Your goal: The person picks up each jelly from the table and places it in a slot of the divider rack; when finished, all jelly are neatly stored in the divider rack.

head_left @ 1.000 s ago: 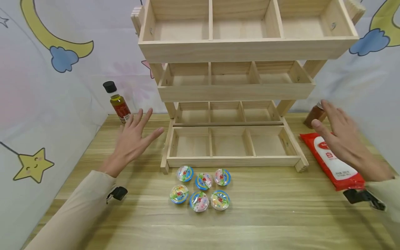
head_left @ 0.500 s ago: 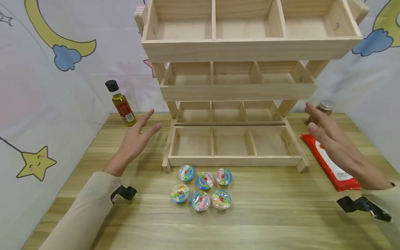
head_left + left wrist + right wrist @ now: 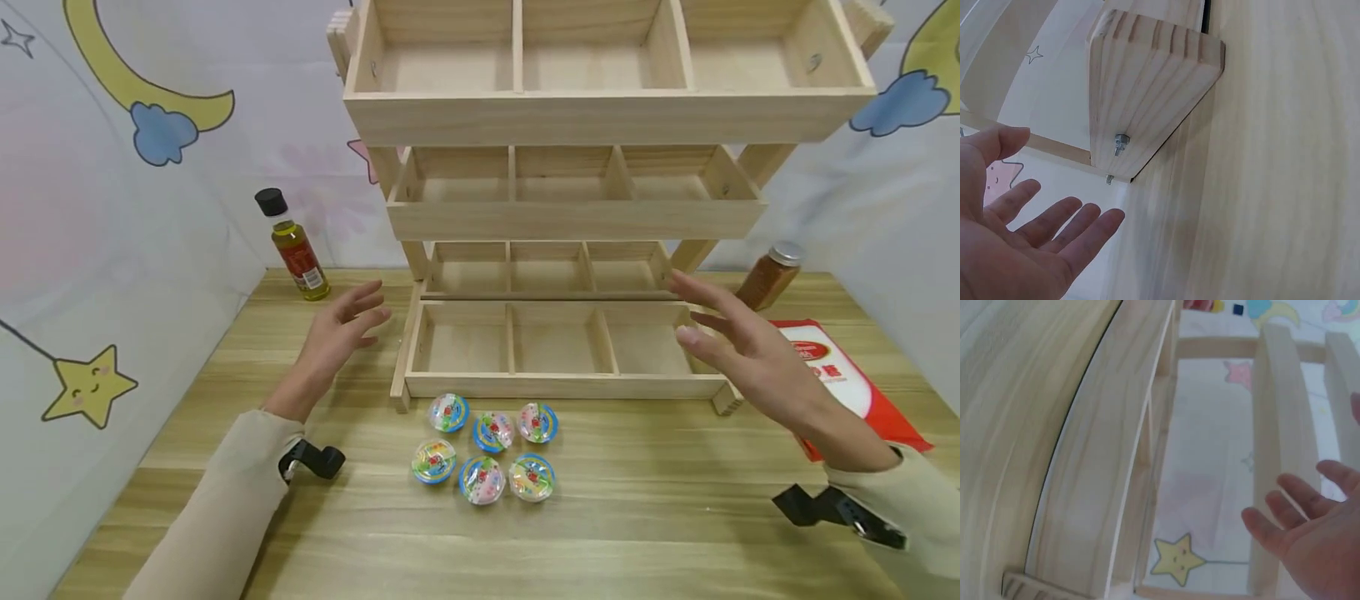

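My left hand (image 3: 327,346) hovers just left of the wooden tiered shelf (image 3: 566,387), fingers loosely extended and holding nothing. In the left wrist view its fingers spread near the shelf's bolted foot (image 3: 1147,94). My right hand (image 3: 765,367) is raised in front of the shelf's lower right corner, thumb and fingers apart with nothing between them. Several small round cups with printed lids, such as the front middle cup (image 3: 482,480), lie on the table before the shelf. A red and white packet (image 3: 843,375) lies partly behind the right hand and wrist.
A bottle of yellow oil (image 3: 300,258) with a black cap stands at the back left of the wooden table (image 3: 600,533). Near the back right stands a jar of reddish-brown contents (image 3: 770,275). Printed cloth walls (image 3: 187,225) surround the table.
My right hand has moved left, away from the jar and packet toward the shelf, uncovering the jar. The left hand has shifted slightly right, off the oil bottle, its fingers drawn closer together.
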{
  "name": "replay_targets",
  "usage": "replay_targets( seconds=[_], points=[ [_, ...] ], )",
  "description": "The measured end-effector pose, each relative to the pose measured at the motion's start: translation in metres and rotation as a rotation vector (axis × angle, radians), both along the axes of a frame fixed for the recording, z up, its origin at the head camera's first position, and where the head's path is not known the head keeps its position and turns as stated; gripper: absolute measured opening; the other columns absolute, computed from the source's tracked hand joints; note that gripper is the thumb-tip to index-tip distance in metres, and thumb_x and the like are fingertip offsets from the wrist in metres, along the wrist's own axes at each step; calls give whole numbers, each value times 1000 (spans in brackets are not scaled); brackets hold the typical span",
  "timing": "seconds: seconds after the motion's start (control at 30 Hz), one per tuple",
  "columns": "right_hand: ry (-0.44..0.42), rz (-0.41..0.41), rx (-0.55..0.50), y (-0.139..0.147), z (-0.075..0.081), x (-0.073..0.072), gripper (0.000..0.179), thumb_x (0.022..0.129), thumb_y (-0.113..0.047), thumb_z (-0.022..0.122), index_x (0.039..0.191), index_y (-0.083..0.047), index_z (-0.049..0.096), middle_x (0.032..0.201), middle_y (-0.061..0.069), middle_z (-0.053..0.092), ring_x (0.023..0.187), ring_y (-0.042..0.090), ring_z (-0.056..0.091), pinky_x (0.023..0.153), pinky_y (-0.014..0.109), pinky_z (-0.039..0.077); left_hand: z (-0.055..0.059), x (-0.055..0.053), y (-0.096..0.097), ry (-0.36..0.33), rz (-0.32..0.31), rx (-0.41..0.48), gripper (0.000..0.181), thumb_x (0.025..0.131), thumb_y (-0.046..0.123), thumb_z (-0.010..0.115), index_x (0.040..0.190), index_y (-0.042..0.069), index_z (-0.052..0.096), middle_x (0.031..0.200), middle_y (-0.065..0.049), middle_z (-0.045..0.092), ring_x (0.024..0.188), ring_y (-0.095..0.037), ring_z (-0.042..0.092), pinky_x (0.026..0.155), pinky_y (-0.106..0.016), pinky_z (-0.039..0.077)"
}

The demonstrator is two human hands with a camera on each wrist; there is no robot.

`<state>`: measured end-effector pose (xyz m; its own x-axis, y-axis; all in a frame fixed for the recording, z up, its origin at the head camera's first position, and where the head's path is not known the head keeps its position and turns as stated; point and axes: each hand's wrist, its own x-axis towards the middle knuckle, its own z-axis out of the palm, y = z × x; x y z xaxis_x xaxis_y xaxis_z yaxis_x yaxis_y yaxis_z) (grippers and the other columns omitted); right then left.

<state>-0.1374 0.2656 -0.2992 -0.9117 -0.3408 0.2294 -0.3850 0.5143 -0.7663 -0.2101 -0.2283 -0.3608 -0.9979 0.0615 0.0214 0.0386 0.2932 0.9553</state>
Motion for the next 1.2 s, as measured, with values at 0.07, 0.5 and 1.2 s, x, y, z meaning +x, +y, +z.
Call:
replay_targets(
  seconds=[0.07, 0.5, 1.2],
  points=[
    [4, 12, -4, -7, -1, 1, 65, 110, -13, 59, 166, -35, 36, 167, -2, 40, 146, 35, 43, 95, 12, 47, -1, -1, 0, -9, -7, 32, 62, 108, 24, 63, 165, 12, 41, 161, -21, 45, 138, -36, 53, 106, -49, 53],
    [83, 124, -54, -44, -15, 1, 63, 103, -6, 71, 159, -24, 51, 153, 3, 56, 132, 14, 57, 103, 18, 48, -14, -2, -4, -83, -8, 77, 62, 107, 17, 65, 164, 9, 41, 157, -24, 49, 133, -43, 56, 96, -35, 59],
    [117, 302, -150, -88, -41, -11, 46, 100, 2, 72, 145, -8, 63, 141, 3, 66, 126, 20, 63, 105, 33, 53, -20, -13, 6, -88, -22, 166, 57, 107, 13, 65, 160, 4, 46, 156, -27, 49, 136, -42, 55, 101, -39, 56]
  ],
)
